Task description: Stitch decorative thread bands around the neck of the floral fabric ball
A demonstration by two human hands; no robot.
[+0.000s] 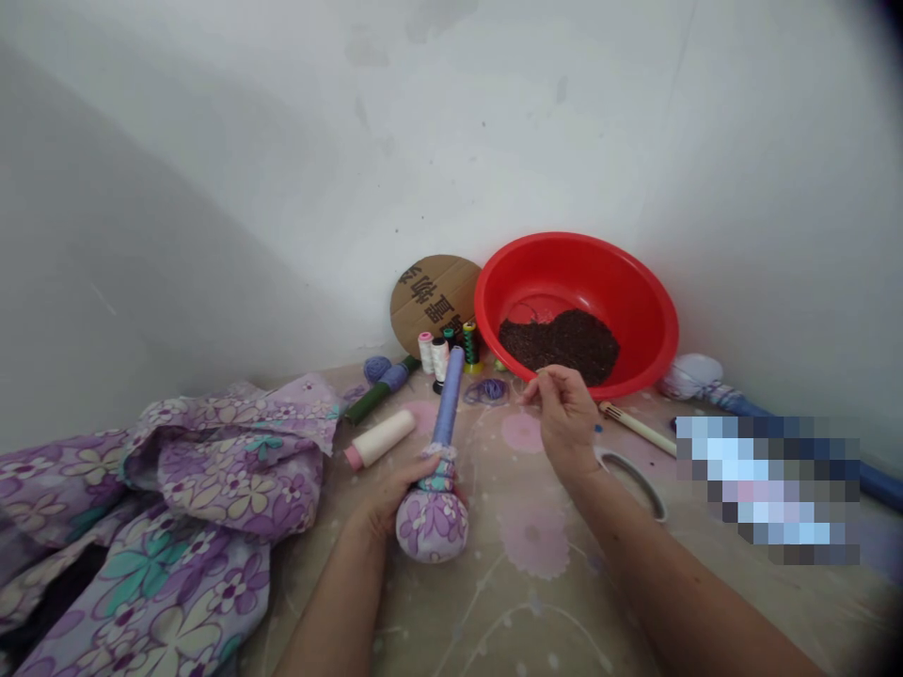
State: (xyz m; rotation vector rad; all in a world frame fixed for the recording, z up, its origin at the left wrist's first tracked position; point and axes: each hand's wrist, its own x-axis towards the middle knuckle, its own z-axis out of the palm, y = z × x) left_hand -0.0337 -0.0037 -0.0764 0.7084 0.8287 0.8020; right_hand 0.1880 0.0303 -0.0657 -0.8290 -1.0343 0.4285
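My left hand [395, 494] is wrapped round the neck of a cloth-headed mallet [432, 528]. Its round, stuffed head is covered in purple floral fabric and points towards me. The handle, wound in purple, slants up and away towards the thread spools. In front of the red basin, my right hand [565, 414] is raised with thumb and fingertips pinched together. Whatever those fingertips hold is too fine to make out. A small coil of purple thread [486, 390] lies on the table between the mallet's handle and my right hand.
The red basin [656, 338] with dark grains leans at the wall beside a cardboard disc [434, 301]. Several thread spools [470, 346], a cream thread cone [382, 439] and a green stick [367, 402] stand or lie nearby. Floral fabric [212, 470] heaps left; a curved grey-white handle [645, 489] lies right.
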